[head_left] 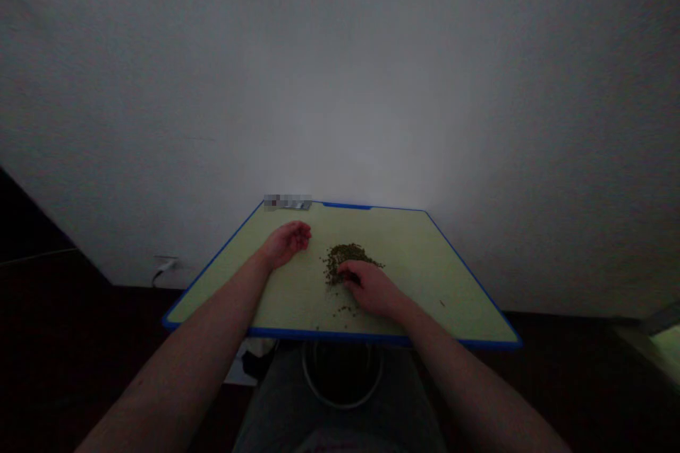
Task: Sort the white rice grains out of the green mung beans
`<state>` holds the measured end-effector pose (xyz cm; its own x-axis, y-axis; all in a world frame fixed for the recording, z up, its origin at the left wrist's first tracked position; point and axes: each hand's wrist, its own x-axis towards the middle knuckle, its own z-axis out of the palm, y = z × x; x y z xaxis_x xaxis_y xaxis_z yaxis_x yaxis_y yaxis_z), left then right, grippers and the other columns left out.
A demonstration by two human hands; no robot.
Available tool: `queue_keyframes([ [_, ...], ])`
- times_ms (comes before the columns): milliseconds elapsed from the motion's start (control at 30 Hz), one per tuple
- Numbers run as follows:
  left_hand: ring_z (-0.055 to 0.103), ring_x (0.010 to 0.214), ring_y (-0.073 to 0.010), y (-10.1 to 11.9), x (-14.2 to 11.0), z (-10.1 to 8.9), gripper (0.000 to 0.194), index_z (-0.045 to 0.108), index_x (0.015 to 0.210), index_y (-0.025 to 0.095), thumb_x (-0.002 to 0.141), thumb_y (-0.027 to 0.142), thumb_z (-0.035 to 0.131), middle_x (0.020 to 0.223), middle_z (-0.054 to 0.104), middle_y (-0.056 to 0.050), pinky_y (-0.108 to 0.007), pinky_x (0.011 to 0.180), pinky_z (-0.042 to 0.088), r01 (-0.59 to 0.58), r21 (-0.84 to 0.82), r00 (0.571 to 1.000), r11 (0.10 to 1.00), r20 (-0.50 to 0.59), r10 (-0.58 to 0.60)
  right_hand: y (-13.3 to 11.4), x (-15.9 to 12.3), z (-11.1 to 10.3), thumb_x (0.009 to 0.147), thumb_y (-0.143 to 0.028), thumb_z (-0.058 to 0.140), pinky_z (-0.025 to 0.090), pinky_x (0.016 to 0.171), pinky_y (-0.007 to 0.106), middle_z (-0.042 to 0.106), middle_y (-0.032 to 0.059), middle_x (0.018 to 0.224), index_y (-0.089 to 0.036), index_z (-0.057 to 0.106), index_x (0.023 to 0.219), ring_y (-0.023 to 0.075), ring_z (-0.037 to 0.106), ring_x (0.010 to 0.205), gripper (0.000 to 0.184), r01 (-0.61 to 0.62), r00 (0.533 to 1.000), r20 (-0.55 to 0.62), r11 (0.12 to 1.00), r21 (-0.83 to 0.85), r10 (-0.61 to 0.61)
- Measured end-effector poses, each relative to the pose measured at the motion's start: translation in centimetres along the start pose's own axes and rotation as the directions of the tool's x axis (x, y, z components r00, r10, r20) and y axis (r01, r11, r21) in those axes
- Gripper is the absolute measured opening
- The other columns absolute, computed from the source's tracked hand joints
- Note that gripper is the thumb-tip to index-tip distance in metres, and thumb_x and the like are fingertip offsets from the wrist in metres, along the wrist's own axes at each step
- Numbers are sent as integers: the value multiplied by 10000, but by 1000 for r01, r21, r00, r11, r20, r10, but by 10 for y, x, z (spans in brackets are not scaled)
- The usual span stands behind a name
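Note:
A loose pile of small greenish-brown grains (348, 253) lies on a pale table (409, 237) with a blue rim. At the near right side of the pile is my right hand (372, 287), its fingers curled together down at the grains. What its fingertips pinch is too small to make out. My left hand (287, 243) hovers or rests left of the pile, apart from it, palm turned inward and fingers curled. Whether grains are inside it cannot be seen. A few stray grains (345, 310) are scattered toward the front edge.
Below the front edge, a round metal-rimmed bowl (343, 405) sits on my lap, its inside dark. A blurred flat item (288, 202) lies at the back left corner. The table's back edge meets a grey wall (350, 85). A plug (166, 266) sits in a low socket at left.

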<state>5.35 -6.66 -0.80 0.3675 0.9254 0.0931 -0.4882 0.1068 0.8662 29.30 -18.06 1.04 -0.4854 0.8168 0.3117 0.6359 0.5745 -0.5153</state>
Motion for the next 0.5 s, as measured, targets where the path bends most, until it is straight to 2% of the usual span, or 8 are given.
queue_keyframes([
  [100, 594, 632, -127, 0, 0, 0, 189, 644, 813, 104, 767, 281, 594, 723, 642, -59, -239, 567, 449, 1, -4, 1000, 1000, 8, -1, -7, -2, 0, 763, -55, 510, 413, 762, 256, 657, 38, 932, -182, 624, 1000, 154, 572, 834, 292, 35, 998, 51, 999, 29, -37],
  [300, 585, 607, -122, -1, 2, -2, 202, 646, 810, 108, 756, 299, 605, 717, 644, -58, -240, 569, 456, 5, 2, 1000, 1000, -10, -5, -16, -2, 3, 745, -58, 523, 408, 682, 229, 648, 19, 835, -183, 627, 1009, 129, 556, 730, 310, 70, 985, 156, 995, 76, -81],
  [500, 586, 606, -120, -2, 2, -3, 209, 646, 811, 113, 745, 310, 618, 717, 644, -55, -237, 570, 460, 2, 5, 1000, 1000, -9, -2, -26, 5, 3, 769, -74, 524, 427, 706, 221, 652, 30, 868, -167, 630, 1011, 126, 568, 759, 280, 158, 958, 215, 976, 148, -187],
])
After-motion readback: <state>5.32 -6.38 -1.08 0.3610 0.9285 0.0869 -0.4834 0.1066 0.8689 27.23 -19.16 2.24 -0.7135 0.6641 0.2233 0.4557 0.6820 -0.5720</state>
